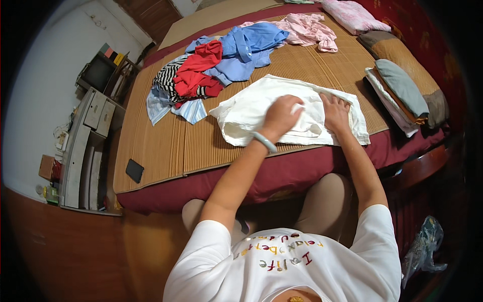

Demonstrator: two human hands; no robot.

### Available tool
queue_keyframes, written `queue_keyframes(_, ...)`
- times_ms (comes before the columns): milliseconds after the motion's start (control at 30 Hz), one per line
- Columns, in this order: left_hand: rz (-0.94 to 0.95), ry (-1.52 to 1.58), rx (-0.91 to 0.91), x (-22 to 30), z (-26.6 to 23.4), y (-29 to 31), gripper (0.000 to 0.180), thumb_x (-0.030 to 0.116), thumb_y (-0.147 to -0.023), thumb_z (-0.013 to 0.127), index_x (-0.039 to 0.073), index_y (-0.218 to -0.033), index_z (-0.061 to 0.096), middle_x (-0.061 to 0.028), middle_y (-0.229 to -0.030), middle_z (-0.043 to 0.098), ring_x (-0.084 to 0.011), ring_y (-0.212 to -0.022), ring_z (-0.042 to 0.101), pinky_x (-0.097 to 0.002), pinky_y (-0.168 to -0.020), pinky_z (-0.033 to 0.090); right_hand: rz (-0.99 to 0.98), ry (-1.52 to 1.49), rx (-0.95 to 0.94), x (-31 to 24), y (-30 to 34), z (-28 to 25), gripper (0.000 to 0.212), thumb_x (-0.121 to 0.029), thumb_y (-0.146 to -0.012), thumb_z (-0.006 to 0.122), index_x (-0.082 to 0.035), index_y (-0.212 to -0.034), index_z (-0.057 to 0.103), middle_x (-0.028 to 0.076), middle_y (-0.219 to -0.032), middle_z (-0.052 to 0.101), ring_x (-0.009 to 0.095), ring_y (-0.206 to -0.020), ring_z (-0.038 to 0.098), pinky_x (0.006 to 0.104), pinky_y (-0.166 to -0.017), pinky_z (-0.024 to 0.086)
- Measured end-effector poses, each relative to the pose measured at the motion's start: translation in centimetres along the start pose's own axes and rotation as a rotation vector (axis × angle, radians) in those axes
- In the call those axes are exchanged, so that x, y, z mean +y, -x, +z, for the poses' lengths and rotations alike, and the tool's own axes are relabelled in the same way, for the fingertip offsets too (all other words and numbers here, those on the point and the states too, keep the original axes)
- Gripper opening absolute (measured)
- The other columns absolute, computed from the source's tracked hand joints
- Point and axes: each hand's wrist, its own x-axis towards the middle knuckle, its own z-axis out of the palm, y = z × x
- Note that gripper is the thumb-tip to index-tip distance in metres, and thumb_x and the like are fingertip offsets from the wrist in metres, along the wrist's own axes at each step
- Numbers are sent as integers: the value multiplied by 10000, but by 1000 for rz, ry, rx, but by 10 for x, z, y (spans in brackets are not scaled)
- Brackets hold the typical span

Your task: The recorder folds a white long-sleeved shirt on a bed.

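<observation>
A white garment lies partly folded on the bamboo mat in front of me, its right side doubled over and its surface wrinkled. My left hand, with a pale bangle on the wrist, is over its middle. Those fingers are loosely bent, slightly blurred, and do not visibly grip the cloth. My right hand rests on the garment's right part, fingers spread and pressed down near the folded edge. What lies under both palms is hidden.
Rumpled clothes lie beyond: a red garment, a blue shirt and a pink garment. A folded stack sits at right beside a brown pillow. A dark phone lies near the mat's left front corner.
</observation>
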Motion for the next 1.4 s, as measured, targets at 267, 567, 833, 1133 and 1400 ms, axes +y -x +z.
queue_keyframes(267, -432, -608, -261, -42, -58, 86, 606, 430, -956, 664, 91, -1443, 541, -231, -1481, 510, -467, -1398, 416, -605, -1135, 345, 10, 3, 37, -2, -2, 5, 583, -453, -954, 579, -215, -1483, 517, 201, -1410, 559, 442, -1292, 528, 683, -1099, 319)
queue_keyframes(567, -224, -122, 164, -70, -100, 67, 266, 220, -918, 697, 52, -1123, 709, -144, -1096, 718, -346, -1035, 658, -436, -918, 518, 14, 0, 35, -2, -2, 4, 623, -531, -948, 557, -190, -1469, 542, 242, -1402, 568, 446, -1303, 530, 691, -1082, 322)
queue_keyframes(833, 56, -369, -129, -14, -24, 22, 489, 426, -862, 737, 104, -1229, 702, -107, -1184, 714, -312, -1153, 619, -425, -1001, 465, 31, -77, 14, -4, -2, 0, 640, -561, -935, 568, -192, -1457, 552, 239, -1429, 552, 441, -1313, 525, 688, -1100, 302)
queue_keyframes(1133, -202, 24, -179, -32, -4, -31, 258, 332, -910, 740, 85, -972, 778, -61, -780, 726, -178, -661, 638, -332, -622, 479, 42, -78, -1, -5, -1, -5, 631, -532, -943, 563, -174, -1462, 546, 227, -1382, 576, 421, -1296, 536, 666, -1119, 283)
queue_keyframes(1400, -154, -152, -224, -44, 25, -75, 224, 296, -933, 680, 80, -957, 733, -103, -840, 719, -265, -765, 669, -397, -706, 509, 41, -49, -14, -4, 0, -3, 540, -437, -982, 547, -181, -1458, 552, 200, -1380, 578, 379, -1293, 533, 622, -1083, 348)
